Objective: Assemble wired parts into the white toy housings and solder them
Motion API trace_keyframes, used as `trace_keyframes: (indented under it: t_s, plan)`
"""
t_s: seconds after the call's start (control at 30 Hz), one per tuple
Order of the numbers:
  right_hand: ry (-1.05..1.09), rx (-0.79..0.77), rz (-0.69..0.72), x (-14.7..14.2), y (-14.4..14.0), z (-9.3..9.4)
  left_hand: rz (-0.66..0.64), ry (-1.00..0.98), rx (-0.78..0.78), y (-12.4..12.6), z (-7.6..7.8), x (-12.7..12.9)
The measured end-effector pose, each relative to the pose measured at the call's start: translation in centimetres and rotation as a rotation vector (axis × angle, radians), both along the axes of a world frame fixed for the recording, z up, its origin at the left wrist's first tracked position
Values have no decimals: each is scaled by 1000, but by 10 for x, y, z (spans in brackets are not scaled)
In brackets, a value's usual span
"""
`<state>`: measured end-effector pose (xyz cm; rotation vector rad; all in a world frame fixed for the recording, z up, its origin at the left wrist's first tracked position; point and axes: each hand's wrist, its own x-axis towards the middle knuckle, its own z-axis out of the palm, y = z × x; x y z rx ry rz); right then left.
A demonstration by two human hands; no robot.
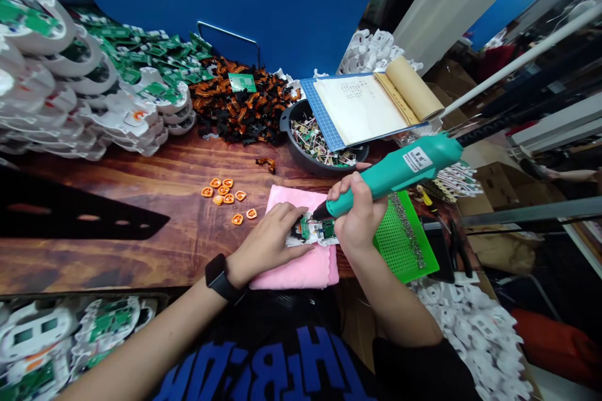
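My right hand (360, 216) is wrapped round a teal electric screwdriver (395, 169), which tilts down to the left. Its black tip meets a white plastic housing (295, 241) fitted with a green circuit board (308, 229). With fingers and thumb at the housing's left end, my left hand (270, 235) holds it down on a folded pink cloth (294, 269). The spot right under the screwdriver tip is too small to make out. Left of the cloth lie several small orange parts (228, 198) on the wooden table (188, 263).
White housings (84, 113) are stacked at the left, near heaps of green boards (155, 47) and black-orange parts (244, 113). A clipboard (324, 116) rests over a dark bowl (301, 160). A green tray (399, 257) with screws is at right, above white parts (475, 326).
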<state>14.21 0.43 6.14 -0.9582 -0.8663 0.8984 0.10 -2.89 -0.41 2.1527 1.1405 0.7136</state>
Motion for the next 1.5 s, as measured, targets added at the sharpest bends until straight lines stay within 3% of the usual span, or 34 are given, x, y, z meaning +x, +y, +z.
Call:
trace_keyframes:
  t_s: [0.47, 0.67, 0.97, 1.1, 1.2, 1.33, 1.4, 1.5]
  plan:
    - [-29, 25, -10, -2, -4, -5, -8, 11, 10, -1, -3, -1]
    - [-54, 114, 175, -2, -5, -11, -13, 3, -5, 0, -3, 0]
    - [-113, 177, 283, -4, -7, -26, -8, 7, -18, 0, -4, 0]
    - [-90, 157, 305, 1, -8, -15, -3, 4, -4, 0, -3, 0]
    - [-11, 143, 196, 20, -1, 9, -2, 4, 4, -1, -3, 0]
    - [-10, 200, -108, 70, 28, 32, -10, 6, 3, 0, -3, 0]
    - [-61, 214, -274, 97, 48, 28, -7, 2, 8, 0, -3, 0]
    - [-76, 206, -373, 126, 73, 6, -7, -1, 19, 1, -4, 0]
